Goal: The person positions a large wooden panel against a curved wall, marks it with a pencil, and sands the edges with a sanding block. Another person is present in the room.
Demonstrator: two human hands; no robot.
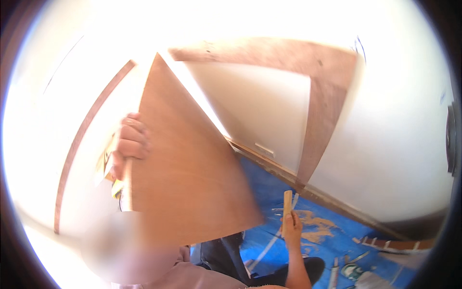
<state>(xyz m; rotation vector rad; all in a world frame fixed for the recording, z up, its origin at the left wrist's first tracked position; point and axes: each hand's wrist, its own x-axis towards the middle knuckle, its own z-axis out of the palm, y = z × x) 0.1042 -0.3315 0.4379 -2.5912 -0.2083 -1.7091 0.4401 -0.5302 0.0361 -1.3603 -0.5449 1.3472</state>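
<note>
My left hand (131,142) is wrapped round the left edge of a large reddish-brown plywood board (187,164), which stands tilted in front of me. A blurred patch hides most of the arm below that hand. Lower right, my right hand (292,225) grips a short, flat, light wooden strip (287,204), held upright over the blue sheet. The strip is apart from the board. Behind the left hand, something yellow (117,188) shows in part; its kind is hidden.
A brown wooden frame (327,96) borders a pale wall panel ahead. Along the wall's foot runs a wooden rail (337,202). Sawdust (315,226) lies on the blue sheet (262,185). A white tube (334,273) and a green-and-white round item (352,271) lie lower right. A brown strip (82,130) stands left.
</note>
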